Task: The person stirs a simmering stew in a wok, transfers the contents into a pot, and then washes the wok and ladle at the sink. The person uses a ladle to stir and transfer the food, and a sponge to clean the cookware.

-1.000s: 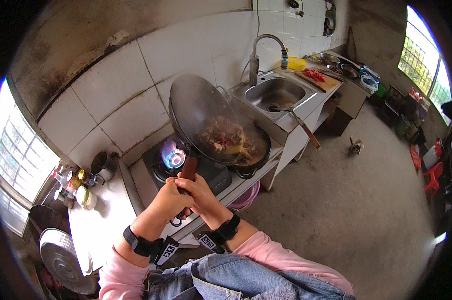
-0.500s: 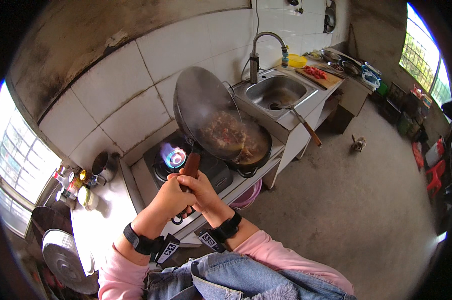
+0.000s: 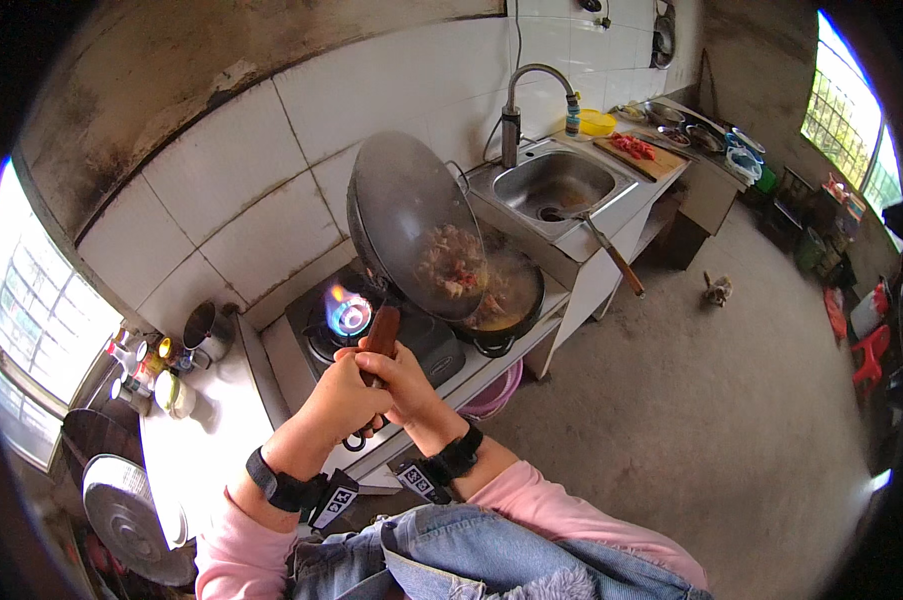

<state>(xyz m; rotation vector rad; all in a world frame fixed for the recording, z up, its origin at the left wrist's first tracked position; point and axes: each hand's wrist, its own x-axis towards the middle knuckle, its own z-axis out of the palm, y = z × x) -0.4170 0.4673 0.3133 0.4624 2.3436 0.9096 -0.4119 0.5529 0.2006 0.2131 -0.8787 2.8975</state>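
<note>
Both hands grip the brown wooden handle of a large wok (image 3: 396,195). My left hand (image 3: 339,398) and my right hand (image 3: 401,378) overlap around it, fingers closed. The wok tilts steeply to the right, its rim over a dark two-handled pot (image 3: 494,344). Chunks of stewed food (image 3: 456,262) with red bits cling to the wok's lower side. More food and brownish broth (image 3: 511,305) lie in the pot, under steam. Left of the wok, a gas burner (image 3: 349,314) burns with a blue and orange flame.
A steel sink (image 3: 556,180) with a tall faucet (image 3: 511,125) lies beyond the pot, a wooden-handled utensil (image 3: 621,265) across its edge. A cutting board (image 3: 661,163) holds red pieces. Jars (image 3: 174,396) stand left. A small animal (image 3: 717,290) is on the floor; a pink basin (image 3: 496,392) sits below.
Food and broth have slid out of the wok into the pot, leaving a smaller heap near the rim. The burner flame shows more orange. My hands stay in place.
</note>
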